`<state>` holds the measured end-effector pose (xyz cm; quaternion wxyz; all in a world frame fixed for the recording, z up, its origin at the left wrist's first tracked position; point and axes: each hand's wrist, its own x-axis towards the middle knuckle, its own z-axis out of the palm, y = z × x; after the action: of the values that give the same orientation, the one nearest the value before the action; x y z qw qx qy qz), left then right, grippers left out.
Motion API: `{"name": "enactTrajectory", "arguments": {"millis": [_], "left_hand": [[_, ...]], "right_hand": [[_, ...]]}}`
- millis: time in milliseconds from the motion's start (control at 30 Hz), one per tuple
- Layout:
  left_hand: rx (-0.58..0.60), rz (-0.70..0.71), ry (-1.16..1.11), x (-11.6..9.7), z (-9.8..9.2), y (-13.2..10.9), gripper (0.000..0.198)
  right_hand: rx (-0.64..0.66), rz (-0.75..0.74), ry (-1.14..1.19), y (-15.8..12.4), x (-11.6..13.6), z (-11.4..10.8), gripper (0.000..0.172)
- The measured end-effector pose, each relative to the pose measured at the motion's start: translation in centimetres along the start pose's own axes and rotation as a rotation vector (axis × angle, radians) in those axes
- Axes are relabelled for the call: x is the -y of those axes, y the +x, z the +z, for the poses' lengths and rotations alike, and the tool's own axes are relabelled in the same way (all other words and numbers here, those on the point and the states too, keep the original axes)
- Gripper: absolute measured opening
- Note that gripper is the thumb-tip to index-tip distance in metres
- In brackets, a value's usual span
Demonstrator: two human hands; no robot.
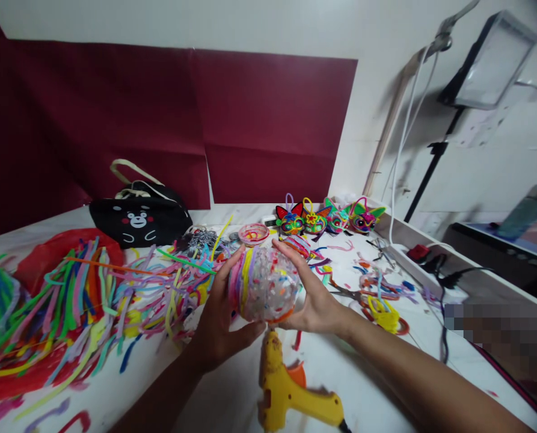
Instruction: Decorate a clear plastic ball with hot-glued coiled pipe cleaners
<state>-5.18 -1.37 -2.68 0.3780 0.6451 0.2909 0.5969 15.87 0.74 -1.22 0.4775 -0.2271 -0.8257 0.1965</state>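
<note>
Between my two hands is a rounded, see-through ball-shaped object [270,288] with coloured specks. Bands of pink, purple and yellow pipe cleaner wrap its left side. My left hand [220,319] grips the wrapped side, with its thumb underneath. My right hand [316,300] holds the opposite side, its fingers reaching over the top; part of them is hidden behind the object. Just below, a yellow hot glue gun [290,391] lies on the white table, its nozzle close to the object's underside. A small orange piece [297,374] shows behind the gun.
Loose pipe cleaners [83,288] cover the table's left side, partly on red plastic. A black bag [139,219] stands behind them. Several colourful pipe-cleaner ornaments [316,219] line the back. Scissors [347,293] and offcuts [385,313] lie right, near a power strip [430,270].
</note>
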Motion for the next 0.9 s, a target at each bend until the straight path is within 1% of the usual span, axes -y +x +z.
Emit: {"name": "enactTrajectory", "arguments": {"millis": [67,100,167,267,333,400,467,567,700,800,900], "left_hand": [[0.067,0.07,0.056,0.0,-0.1,0.1,0.1],[0.071,0.093,0.065,0.2,-0.2,0.1,0.099],[0.042,0.097,0.039,0.6,-0.3,0.0,0.092],[-0.036,0.069,0.007,1.1,-0.4,-0.1,0.071],[-0.066,0.062,0.02,1.3,-0.5,-0.2,0.064],[-0.063,0.039,0.008,1.1,-0.3,-0.2,0.072],[-0.058,-0.012,-0.05,0.7,0.0,-0.2,0.087],[-0.083,-0.07,-0.127,-0.1,0.5,0.1,0.101],[-0.07,-0.089,-0.073,-0.2,0.3,0.4,0.106],[-0.036,-0.096,-0.059,0.4,-0.3,0.7,0.107],[0.014,-0.063,-0.066,0.9,-0.8,0.9,0.103]], "right_hand": [[-0.021,-0.086,-0.052,0.0,-0.4,0.1,0.116],[-0.03,-0.112,-0.073,0.0,-0.7,0.2,0.116],[-0.04,-0.129,-0.104,-0.1,-1.2,0.5,0.116],[-0.024,-0.133,-0.146,-0.3,-1.6,0.7,0.116],[0.004,-0.141,-0.155,-0.4,-1.6,0.7,0.118],[0.043,-0.128,-0.137,-0.5,-1.4,0.6,0.123],[0.082,-0.095,-0.115,-0.5,-1.1,0.4,0.128],[0.13,-0.05,-0.096,-0.5,-0.7,0.0,0.129],[0.151,-0.02,-0.101,-0.5,-0.5,-0.3,0.122],[0.151,0.007,-0.125,-0.6,-0.5,-0.4,0.117],[0.155,0.023,-0.145,-0.5,-0.5,-0.3,0.115]]}}
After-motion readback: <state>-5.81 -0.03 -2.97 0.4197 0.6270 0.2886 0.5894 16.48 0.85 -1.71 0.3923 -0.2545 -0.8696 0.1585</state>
